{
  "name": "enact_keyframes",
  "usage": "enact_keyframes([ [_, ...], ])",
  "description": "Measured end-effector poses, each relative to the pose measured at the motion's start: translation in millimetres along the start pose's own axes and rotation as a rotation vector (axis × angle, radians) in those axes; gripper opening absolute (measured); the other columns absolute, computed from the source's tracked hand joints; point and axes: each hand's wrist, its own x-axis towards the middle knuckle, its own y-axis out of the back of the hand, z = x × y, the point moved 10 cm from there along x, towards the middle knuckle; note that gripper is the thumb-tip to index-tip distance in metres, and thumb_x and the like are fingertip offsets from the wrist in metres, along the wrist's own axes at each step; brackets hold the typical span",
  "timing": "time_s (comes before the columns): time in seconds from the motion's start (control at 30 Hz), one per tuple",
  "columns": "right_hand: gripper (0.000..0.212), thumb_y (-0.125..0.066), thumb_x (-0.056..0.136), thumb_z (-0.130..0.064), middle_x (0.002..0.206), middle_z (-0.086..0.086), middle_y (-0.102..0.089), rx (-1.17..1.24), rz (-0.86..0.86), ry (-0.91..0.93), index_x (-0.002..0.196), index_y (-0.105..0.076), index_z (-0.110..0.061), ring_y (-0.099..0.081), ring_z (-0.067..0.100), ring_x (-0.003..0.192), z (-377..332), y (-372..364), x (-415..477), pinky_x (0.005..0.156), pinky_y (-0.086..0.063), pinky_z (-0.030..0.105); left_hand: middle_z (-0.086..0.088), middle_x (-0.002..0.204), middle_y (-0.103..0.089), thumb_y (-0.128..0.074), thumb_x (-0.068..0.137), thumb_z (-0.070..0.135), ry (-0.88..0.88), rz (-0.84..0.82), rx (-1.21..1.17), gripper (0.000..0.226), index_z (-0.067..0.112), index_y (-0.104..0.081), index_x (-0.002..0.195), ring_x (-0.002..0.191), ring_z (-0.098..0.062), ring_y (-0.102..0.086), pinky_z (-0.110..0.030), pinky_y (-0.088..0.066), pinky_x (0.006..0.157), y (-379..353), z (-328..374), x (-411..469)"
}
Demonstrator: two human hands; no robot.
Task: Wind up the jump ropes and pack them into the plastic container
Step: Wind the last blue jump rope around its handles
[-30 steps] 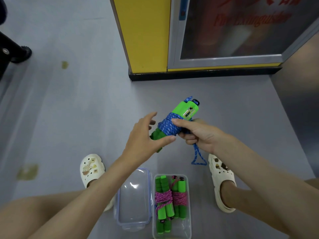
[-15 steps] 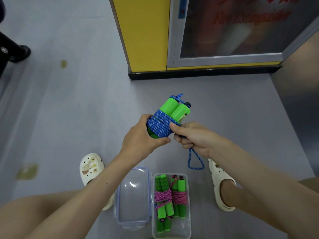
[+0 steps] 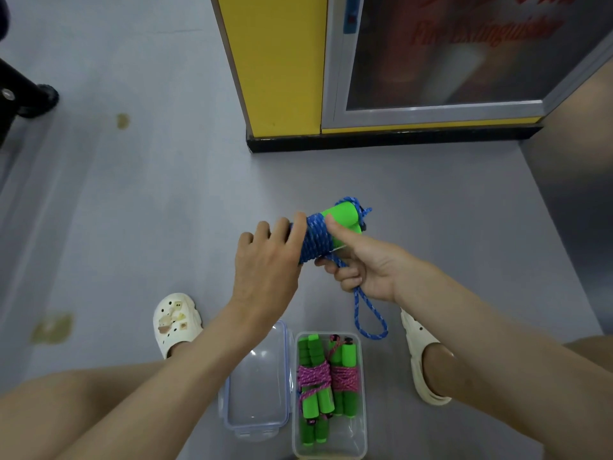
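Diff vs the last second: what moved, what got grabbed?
The left hand, open beside the blue jump rope a second ago, took hold of its lower end and grips it from above. The bundle rolled, hiding a handle's grey panel, and lies flatter. Unchanged: right hand gripping the rope, loose loop hanging below it, plastic container with two pink ropes, lid beside it.

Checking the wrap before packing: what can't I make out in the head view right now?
- Left end of the blue jump rope: head view, covered by the left hand.
- Where the hanging loop starts: head view, hidden inside the right hand.
- Cabinet lettering: head view, blurred, cut by top edge.
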Motion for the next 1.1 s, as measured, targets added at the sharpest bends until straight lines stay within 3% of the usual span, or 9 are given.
enact_keyframes([
  [0.17, 0.064, -0.063, 0.073, -0.067, 0.062, 0.004, -0.051, 0.024, 0.072, -0.030, 0.094, -0.058, -0.007, -0.023, 0.008, 0.044, 4.8, 5.3, -1.2, 0.036, -0.020, 0.017, -0.005, 0.087, -0.059, -0.078, 0.066, 0.013, -0.158, 0.077, 0.078, 0.068, 0.010, -0.046, 0.126, 0.066, -0.023, -0.049, -0.035, -0.037, 0.057, 3.8, 18.2, -5.4],
  [0.27, 0.051, -0.066, 0.074, -0.061, 0.058, 0.002, -0.048, -0.065, 0.166, 0.064, 0.083, -0.055, -0.011, -0.023, 0.008, 0.041, -8.1, 17.7, 1.2, 0.035, -0.019, 0.017, -0.004, 0.089, -0.060, -0.084, 0.065, 0.031, -0.102, -0.001, -0.142, 0.074, 0.014, -0.044, 0.125, 0.070, -0.024, -0.056, -0.035, -0.043, 0.061, -0.6, 14.8, -4.6],
  [0.33, 0.046, -0.068, 0.073, -0.058, 0.056, 0.001, -0.048, -0.162, 0.209, 0.160, 0.082, -0.056, -0.014, -0.023, 0.007, 0.039, -21.5, 25.2, 0.2, 0.036, -0.019, 0.018, 0.004, 0.096, -0.059, -0.073, 0.074, 0.053, 0.112, -0.166, -0.461, 0.068, 0.021, -0.044, 0.127, 0.076, -0.017, -0.059, -0.032, -0.046, 0.064, -8.5, -1.7, -0.8],
  [0.4, 0.041, -0.067, 0.075, -0.055, 0.056, 0.000, -0.047, -0.204, 0.167, 0.216, 0.080, -0.057, -0.015, -0.023, 0.007, 0.039, -29.9, 23.4, -2.4, 0.037, -0.019, 0.018, 0.008, 0.104, -0.058, -0.059, 0.077, 0.066, 0.439, -0.463, -0.880, 0.069, 0.028, -0.042, 0.132, 0.084, -0.011, -0.060, -0.030, -0.048, 0.071, -34.0, -15.9, -8.1],
  [0.47, 0.038, -0.066, 0.079, -0.052, 0.057, 0.000, -0.047, -0.214, 0.094, 0.249, 0.079, -0.057, -0.015, -0.022, 0.008, 0.042, -34.5, 17.7, -5.4, 0.039, -0.019, 0.018, 0.001, 0.109, -0.063, -0.059, 0.075, 0.069, 0.684, -0.710, -1.269, 0.071, 0.027, -0.047, 0.131, 0.090, -0.014, -0.065, -0.032, -0.050, 0.074, -54.4, -13.4, -22.2],
  [0.6, 0.037, -0.063, 0.082, -0.047, 0.055, -0.001, -0.044, -0.245, 0.026, 0.286, 0.080, -0.054, -0.011, -0.022, 0.008, 0.044, -37.4, 12.2, -8.0, 0.040, -0.020, 0.018, -0.007, 0.104, -0.071, -0.068, 0.074, 0.047, 0.731, -1.042, -1.611, 0.056, 0.020, -0.057, 0.122, 0.083, -0.023, -0.070, -0.032, -0.054, 0.070, -60.0, 12.8, -44.9],
  [0.7, 0.032, -0.060, 0.087, -0.042, 0.055, -0.003, -0.045, -0.205, 0.001, 0.291, 0.080, -0.054, -0.011, -0.022, 0.007, 0.043, -36.7, 9.7, -7.6, 0.040, -0.020, 0.017, -0.004, 0.092, -0.070, -0.081, 0.067, 0.035, 0.797, -0.956, -1.623, 0.056, 0.019, -0.060, 0.116, 0.066, -0.010, -0.064, -0.024, -0.051, 0.059, -58.8, 7.4, -42.1],
  [0.87, 0.042, -0.059, 0.087, -0.046, 0.057, 0.005, -0.050, -0.194, 0.057, 0.281, 0.073, -0.054, -0.007, -0.022, 0.007, 0.039, -32.8, 14.4, -2.6, 0.039, -0.020, 0.017, 0.002, 0.095, -0.069, -0.081, 0.071, 0.023, 0.807, -0.716, -1.467, 0.048, 0.028, -0.058, 0.113, 0.073, -0.002, -0.065, -0.016, -0.050, 0.062, -59.9, -11.3, -31.7],
  [1.1, 0.044, -0.054, 0.094, -0.038, 0.051, 0.004, -0.048, -0.229, 0.147, 0.244, 0.086, -0.063, 0.004, -0.023, 0.006, 0.034, -23.4, 21.3, 3.1, 0.036, -0.020, 0.017, 0.011, 0.097, -0.065, -0.081, 0.066, 0.046, 0.572, -0.514, -0.840, 0.066, 0.033, -0.049, 0.123, 0.080, -0.016, -0.063, -0.035, -0.053, 0.073, -51.6, -30.9, -20.9],
])
